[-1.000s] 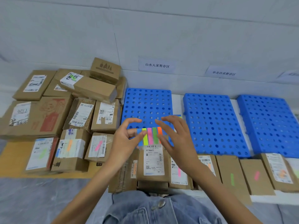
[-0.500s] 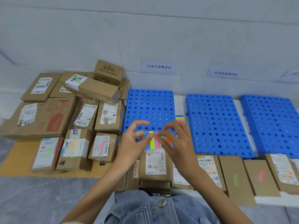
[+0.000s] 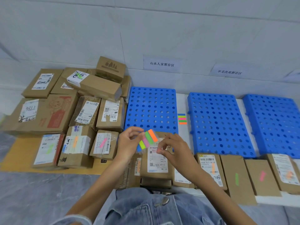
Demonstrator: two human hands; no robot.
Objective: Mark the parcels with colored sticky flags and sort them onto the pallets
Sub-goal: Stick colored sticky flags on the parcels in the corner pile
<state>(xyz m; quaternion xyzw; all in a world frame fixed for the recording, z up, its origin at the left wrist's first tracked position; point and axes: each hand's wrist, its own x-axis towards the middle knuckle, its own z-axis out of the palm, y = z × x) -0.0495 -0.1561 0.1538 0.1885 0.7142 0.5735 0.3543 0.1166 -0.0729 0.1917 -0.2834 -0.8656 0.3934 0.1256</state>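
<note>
The flag pad (image 3: 148,139) shows stripes of blue, yellow, pink, green and orange; a second pad (image 3: 182,119) repeats them. Three pallets (image 3: 151,109) are bright blue, dotted with rows of round holes. Brown cardboard parcels (image 3: 232,166) carry white labels and pink, green or orange flags.

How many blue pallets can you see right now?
3, side by side: the left pallet, the middle pallet, and the right pallet, which is cut off by the frame edge. More may lie beyond it.
</note>
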